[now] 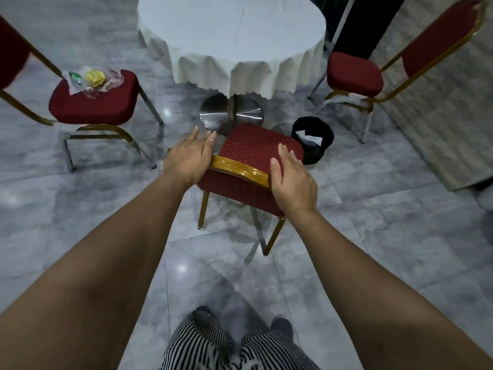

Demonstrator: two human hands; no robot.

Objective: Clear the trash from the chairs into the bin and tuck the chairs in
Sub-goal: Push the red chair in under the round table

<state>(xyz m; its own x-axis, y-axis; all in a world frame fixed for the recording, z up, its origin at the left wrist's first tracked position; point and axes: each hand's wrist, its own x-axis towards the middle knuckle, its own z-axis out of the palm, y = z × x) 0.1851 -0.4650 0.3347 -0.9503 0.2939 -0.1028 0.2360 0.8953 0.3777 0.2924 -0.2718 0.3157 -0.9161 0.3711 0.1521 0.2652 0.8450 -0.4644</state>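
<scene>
A red dotted chair (256,148) with a gold frame stands right in front of me, its seat facing the round table (234,36). My left hand (190,156) and my right hand (289,176) lie on the two ends of its gold backrest top, fingers straight. The seat is bare. To the left, another red chair (101,102) carries a heap of trash (90,80): clear plastic, a yellow crumpled piece and a green bit. A black bin (316,145) holding white paper stands on the floor just right of the near chair.
A third red chair (354,74) stands at the right, turned toward the table, with a pale scrap under it. The table's steel foot (230,114) lies just beyond the near chair. A grey rug edge (440,145) runs along the right.
</scene>
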